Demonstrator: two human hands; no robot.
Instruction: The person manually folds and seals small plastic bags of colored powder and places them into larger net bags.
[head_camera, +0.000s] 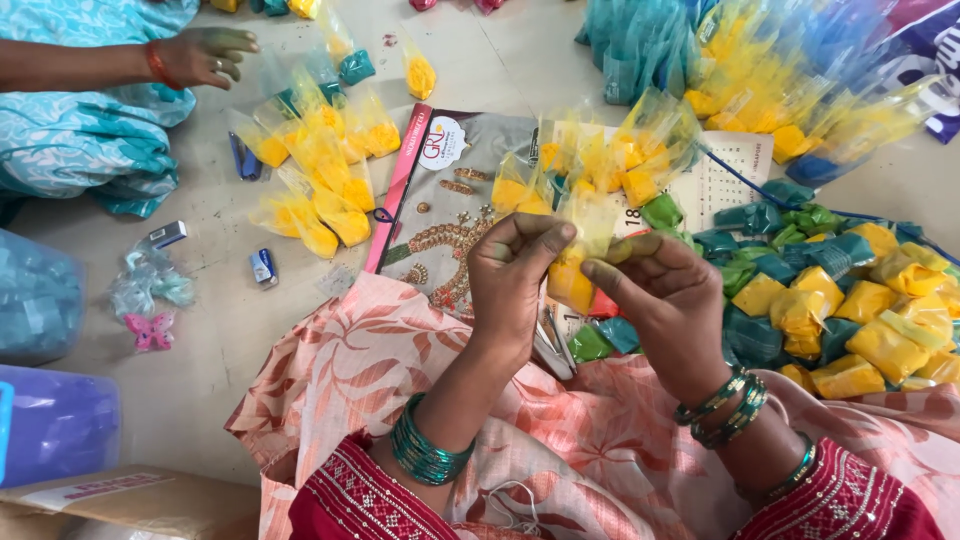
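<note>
Near the middle of the frame, above a peach floral cloth (400, 350), both hands pinch one small clear packet of yellow powder (572, 280): the left hand (510, 280) grips its twisted neck, the right hand (660, 290) closes fingers on its side, seemingly to keep the powder bunched below. Finished yellow packets (320, 170) lie at upper left, where another person's hand (200, 55) rests on the floor (200, 340).

Pale, dusty tiled floor (210, 340) in soft, even light
</note>
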